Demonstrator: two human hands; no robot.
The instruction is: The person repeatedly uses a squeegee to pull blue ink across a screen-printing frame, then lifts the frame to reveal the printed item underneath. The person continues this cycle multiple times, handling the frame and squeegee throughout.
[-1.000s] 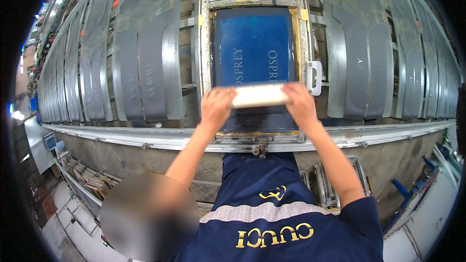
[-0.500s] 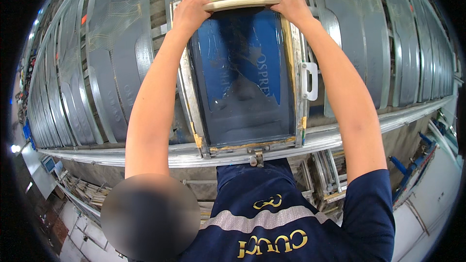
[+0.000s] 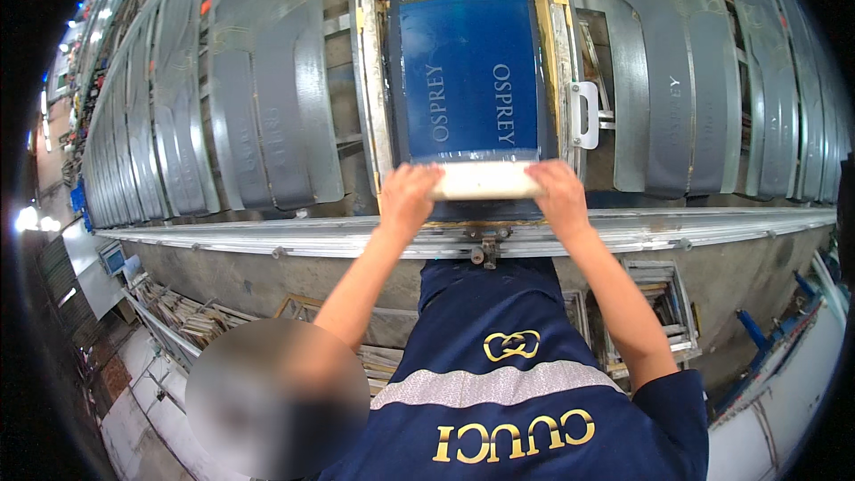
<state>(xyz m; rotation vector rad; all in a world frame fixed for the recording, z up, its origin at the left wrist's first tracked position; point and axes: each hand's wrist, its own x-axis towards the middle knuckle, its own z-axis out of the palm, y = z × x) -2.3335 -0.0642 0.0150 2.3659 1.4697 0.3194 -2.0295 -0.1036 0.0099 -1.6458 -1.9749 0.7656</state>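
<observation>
A pale squeegee (image 3: 484,180) lies crosswise over the near end of a screen-printing frame (image 3: 378,98). My left hand (image 3: 408,200) is closed round its left end, and my right hand (image 3: 561,194) grips the right end. Beyond the squeegee stretches the blue mesh (image 3: 469,44), carrying two lines of pale lettering, with a thin wet-looking line along the blade. A white handle (image 3: 584,116) is fixed to the frame's right side. The squeegee hides part of the mesh's dark near border.
Grey shaped panels (image 3: 294,134) lie in rows on both sides of the frame. A metal rail (image 3: 347,238) with a small clamp (image 3: 484,252) runs between me and the panels. Stacked frames (image 3: 174,312) stand below left, and metal frames (image 3: 655,303) below right.
Both hands have pulled the squeegee from the far end of the screen to the near end. Dark, uneven ink patches on the mesh have given way to an even blue.
</observation>
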